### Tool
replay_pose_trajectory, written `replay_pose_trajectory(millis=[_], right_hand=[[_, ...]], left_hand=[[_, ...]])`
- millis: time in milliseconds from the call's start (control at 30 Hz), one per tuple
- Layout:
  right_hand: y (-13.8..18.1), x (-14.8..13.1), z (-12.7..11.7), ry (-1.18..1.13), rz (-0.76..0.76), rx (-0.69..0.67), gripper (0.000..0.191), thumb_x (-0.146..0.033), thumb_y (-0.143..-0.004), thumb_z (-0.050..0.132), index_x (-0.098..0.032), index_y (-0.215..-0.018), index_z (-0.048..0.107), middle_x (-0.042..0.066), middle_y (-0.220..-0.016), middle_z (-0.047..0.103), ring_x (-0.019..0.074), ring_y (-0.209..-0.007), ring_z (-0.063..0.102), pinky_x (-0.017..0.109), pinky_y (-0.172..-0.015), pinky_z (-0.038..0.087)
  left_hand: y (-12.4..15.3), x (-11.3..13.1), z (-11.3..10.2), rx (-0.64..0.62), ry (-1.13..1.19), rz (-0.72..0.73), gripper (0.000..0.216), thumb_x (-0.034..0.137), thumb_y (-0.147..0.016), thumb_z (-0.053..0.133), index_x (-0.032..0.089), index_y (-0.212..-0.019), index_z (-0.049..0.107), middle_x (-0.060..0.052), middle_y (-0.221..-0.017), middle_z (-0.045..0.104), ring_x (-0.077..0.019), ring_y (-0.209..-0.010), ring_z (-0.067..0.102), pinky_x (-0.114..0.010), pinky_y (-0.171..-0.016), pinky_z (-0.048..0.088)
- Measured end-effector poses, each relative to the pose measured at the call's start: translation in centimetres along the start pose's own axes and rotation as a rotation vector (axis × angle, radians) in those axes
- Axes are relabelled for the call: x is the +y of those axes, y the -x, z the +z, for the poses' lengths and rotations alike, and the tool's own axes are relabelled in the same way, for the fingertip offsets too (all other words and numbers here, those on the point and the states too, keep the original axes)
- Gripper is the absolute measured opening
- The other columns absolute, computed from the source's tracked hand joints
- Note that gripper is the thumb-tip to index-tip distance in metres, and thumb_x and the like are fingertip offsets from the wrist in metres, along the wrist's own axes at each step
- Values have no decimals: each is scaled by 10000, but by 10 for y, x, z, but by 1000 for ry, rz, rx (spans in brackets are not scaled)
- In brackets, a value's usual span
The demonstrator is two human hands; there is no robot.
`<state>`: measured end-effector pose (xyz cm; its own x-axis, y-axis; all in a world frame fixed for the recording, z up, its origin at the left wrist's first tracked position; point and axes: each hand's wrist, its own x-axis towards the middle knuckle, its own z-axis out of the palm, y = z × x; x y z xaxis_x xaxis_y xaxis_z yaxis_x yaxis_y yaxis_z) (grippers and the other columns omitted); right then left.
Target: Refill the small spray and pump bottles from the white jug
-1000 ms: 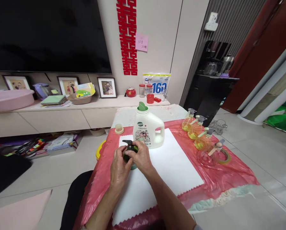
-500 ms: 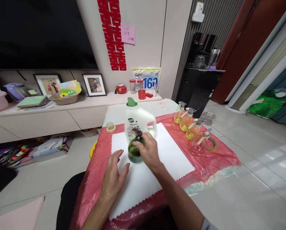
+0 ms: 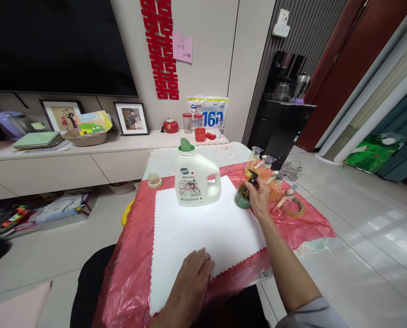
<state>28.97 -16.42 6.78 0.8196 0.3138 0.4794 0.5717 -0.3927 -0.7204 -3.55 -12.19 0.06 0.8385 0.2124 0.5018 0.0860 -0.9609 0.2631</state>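
Observation:
My right hand (image 3: 261,198) grips a dark green pump bottle (image 3: 242,199) near its black pump head. The bottle is at the right edge of a white sheet (image 3: 203,237), beside the clear pump bottles; whether its base touches the sheet I cannot tell. My left hand (image 3: 195,278) rests on the sheet near its front edge, fingers lying loosely, holding nothing. A large white jug (image 3: 196,182) with a handle stands upright on the sheet, a green spout in its open neck. Its pale cap (image 3: 154,181) lies to the left on the red plastic cover (image 3: 131,246).
Several clear pump bottles (image 3: 253,164) with yellow liquid stand in a row at the right. A nearer pink-looking bottle (image 3: 280,210) and a roll of tape (image 3: 297,207) are beside them. Behind the table is a low cabinet (image 3: 121,161) with jars and frames.
My right hand has carried the green pump bottle from in front of the jug to the right, beside the row. My left hand has moved nearer to me and rightward onto the sheet.

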Motion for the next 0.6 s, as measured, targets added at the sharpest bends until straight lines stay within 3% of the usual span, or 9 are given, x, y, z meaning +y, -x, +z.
replay_pose_trajectory(millis=[133,400,600], right_hand=[[1,19,7,24,43,-14,375,-418,-985,608,-116,-1207,599,89,-1165,592,187,-1079,587,405,-964,524],[8,31,6,-19,87,-75,517,-454,-959,632,-145,-1359,523,111,-1265,551,218,-1137,562,445,-999,500],[16,32,6,-65,75,-85,741,-484,-851,719,-167,-1458,435,130,-1357,519,259,-1213,523,493,-1078,428]], left_hand=[[8,-4,14,-53,-39,59,381,-21,-839,458,213,-1092,619,-93,-1121,731,-290,-1169,679,-475,-975,589],[20,-4,45,127,-31,-18,342,-15,-814,491,209,-1037,621,-72,-1079,719,-278,-1152,660,-473,-1012,530],[22,-5,49,129,14,-54,327,-9,-846,503,230,-1038,619,-26,-1087,715,-246,-1175,634,-445,-1057,475]])
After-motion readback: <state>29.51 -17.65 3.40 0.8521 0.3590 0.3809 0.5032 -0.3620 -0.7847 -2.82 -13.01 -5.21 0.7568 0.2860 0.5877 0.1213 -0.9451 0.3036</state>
